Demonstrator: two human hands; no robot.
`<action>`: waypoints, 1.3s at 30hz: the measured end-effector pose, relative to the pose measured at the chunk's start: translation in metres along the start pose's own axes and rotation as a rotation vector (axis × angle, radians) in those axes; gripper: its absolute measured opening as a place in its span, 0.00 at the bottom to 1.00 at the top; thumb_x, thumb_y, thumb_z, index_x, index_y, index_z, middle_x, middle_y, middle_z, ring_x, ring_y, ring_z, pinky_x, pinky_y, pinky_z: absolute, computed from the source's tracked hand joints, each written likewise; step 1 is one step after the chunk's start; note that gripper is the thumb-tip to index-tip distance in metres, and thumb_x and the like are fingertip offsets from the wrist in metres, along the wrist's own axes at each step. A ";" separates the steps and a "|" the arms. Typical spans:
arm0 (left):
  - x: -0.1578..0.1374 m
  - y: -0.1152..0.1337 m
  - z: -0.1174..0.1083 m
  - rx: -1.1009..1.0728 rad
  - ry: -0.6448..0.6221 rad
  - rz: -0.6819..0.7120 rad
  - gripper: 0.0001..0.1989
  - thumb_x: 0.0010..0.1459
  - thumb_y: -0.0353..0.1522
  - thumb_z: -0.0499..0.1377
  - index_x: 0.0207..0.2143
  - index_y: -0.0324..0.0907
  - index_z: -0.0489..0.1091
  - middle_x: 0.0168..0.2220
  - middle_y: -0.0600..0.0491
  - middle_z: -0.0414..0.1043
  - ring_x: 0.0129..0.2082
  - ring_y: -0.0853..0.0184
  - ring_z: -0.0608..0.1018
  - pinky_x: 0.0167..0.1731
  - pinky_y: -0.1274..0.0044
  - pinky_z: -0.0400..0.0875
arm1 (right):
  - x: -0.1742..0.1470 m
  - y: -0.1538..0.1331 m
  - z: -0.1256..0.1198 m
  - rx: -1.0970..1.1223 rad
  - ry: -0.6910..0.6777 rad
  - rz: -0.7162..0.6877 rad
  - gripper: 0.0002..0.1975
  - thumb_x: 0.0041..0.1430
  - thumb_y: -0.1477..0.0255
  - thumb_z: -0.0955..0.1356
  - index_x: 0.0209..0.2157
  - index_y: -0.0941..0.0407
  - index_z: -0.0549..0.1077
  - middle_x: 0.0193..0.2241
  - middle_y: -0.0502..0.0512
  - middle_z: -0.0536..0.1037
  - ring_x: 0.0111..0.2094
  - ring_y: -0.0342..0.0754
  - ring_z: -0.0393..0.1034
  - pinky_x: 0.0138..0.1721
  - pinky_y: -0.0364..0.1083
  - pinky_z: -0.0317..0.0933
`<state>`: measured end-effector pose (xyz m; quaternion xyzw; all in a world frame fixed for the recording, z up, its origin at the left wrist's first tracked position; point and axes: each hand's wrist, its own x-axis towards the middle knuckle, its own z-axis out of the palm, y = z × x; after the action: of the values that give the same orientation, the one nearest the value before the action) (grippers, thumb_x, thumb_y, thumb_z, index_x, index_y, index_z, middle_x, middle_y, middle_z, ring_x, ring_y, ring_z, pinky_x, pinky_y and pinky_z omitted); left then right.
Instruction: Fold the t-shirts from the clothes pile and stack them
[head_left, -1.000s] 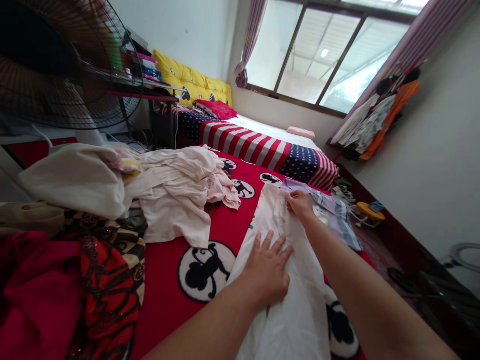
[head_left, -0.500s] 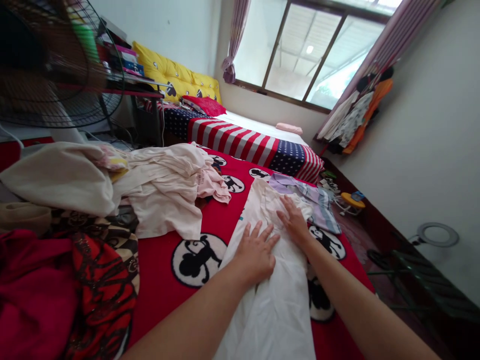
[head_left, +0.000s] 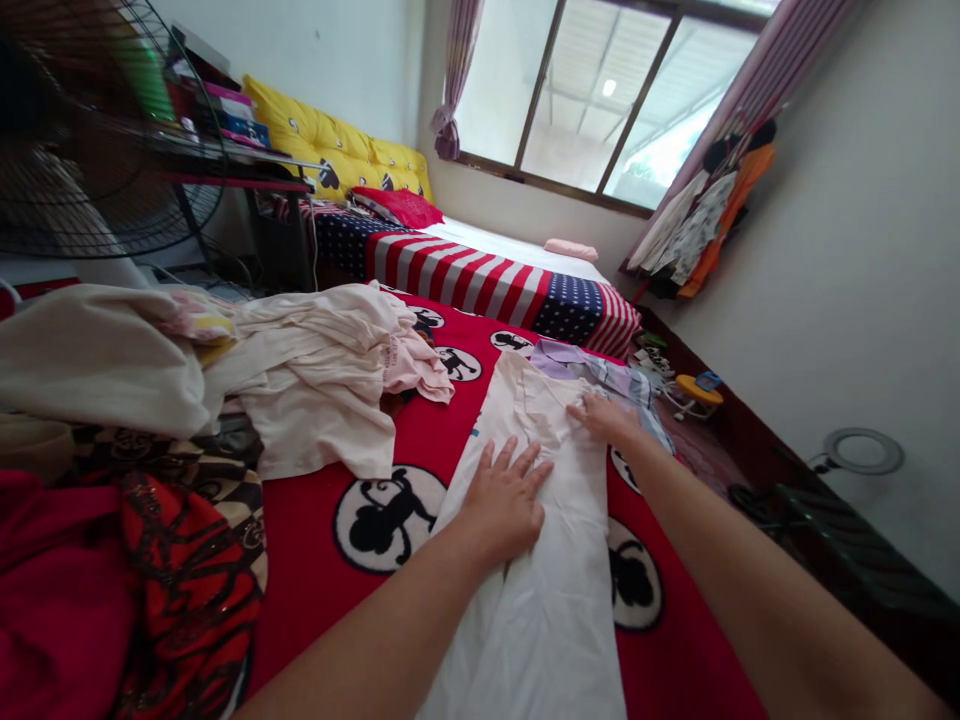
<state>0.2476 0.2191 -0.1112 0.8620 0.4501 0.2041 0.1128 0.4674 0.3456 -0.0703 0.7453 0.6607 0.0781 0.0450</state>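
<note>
A long white garment (head_left: 559, 560) lies lengthwise in front of me on a red blanket (head_left: 307, 580) with monkey prints. My left hand (head_left: 506, 500) rests flat on its middle, fingers spread. Farther up, at the garment's right edge, my right hand (head_left: 604, 415) has its fingers drawn together on the cloth; the fingertips are partly hidden. Just beyond that hand lies a lilac and grey checked garment (head_left: 559, 357), partly covered by the white one. A small teal mark shows on the white garment's left edge.
Cream clothes (head_left: 315, 380) and a pink piece (head_left: 416, 365) are heaped at left, with red-and-black patterned cloth (head_left: 187, 560) nearer me. A fan (head_left: 112, 150) stands at upper left. Behind is a bed with a flag-patterned cover (head_left: 457, 270). A yellow stool (head_left: 697, 390) is on the floor at right.
My right hand has shifted to the garment's right edge, its fingers going from spread to drawn together. The cloth at that edge now lies farther in. My left hand stays flat in place.
</note>
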 end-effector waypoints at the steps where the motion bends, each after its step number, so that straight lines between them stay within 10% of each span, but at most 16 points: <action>1: 0.000 0.000 0.000 0.001 0.001 0.001 0.29 0.58 0.38 0.49 0.62 0.50 0.56 0.67 0.55 0.47 0.67 0.55 0.47 0.63 0.55 0.39 | 0.001 -0.003 -0.002 0.003 0.027 0.012 0.35 0.64 0.51 0.50 0.65 0.55 0.54 0.65 0.64 0.54 0.64 0.61 0.48 0.58 0.67 0.46; 5: -0.001 0.001 -0.002 0.005 -0.020 0.006 0.28 0.58 0.37 0.48 0.62 0.50 0.57 0.67 0.56 0.48 0.67 0.55 0.48 0.63 0.55 0.40 | -0.009 -0.014 0.003 0.111 0.042 0.033 0.33 0.65 0.53 0.48 0.67 0.53 0.45 0.68 0.58 0.42 0.68 0.57 0.34 0.61 0.65 0.40; 21: 0.000 0.001 -0.010 0.025 -0.069 0.016 0.28 0.59 0.35 0.47 0.62 0.49 0.57 0.67 0.55 0.48 0.66 0.55 0.49 0.62 0.55 0.40 | -0.122 -0.018 0.019 0.207 0.160 -0.113 0.34 0.65 0.55 0.52 0.67 0.57 0.42 0.68 0.62 0.41 0.68 0.57 0.33 0.61 0.65 0.42; 34: -0.001 -0.003 -0.013 -0.008 -0.038 0.020 0.29 0.57 0.31 0.50 0.63 0.44 0.56 0.67 0.46 0.48 0.66 0.59 0.53 0.63 0.59 0.44 | -0.209 -0.023 0.005 0.187 -0.007 -0.248 0.33 0.65 0.55 0.55 0.66 0.55 0.48 0.67 0.60 0.46 0.67 0.54 0.39 0.62 0.64 0.41; 39: 0.001 -0.008 -0.013 -0.133 0.034 0.015 0.28 0.58 0.32 0.53 0.62 0.41 0.57 0.65 0.42 0.52 0.65 0.59 0.56 0.63 0.60 0.46 | -0.233 -0.027 0.001 0.267 0.178 -0.349 0.31 0.66 0.57 0.55 0.66 0.52 0.47 0.67 0.58 0.45 0.68 0.53 0.37 0.63 0.62 0.40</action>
<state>0.2364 0.2247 -0.1026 0.8523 0.4311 0.2491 0.1605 0.4145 0.1176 -0.0893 0.6090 0.7855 0.0466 -0.0998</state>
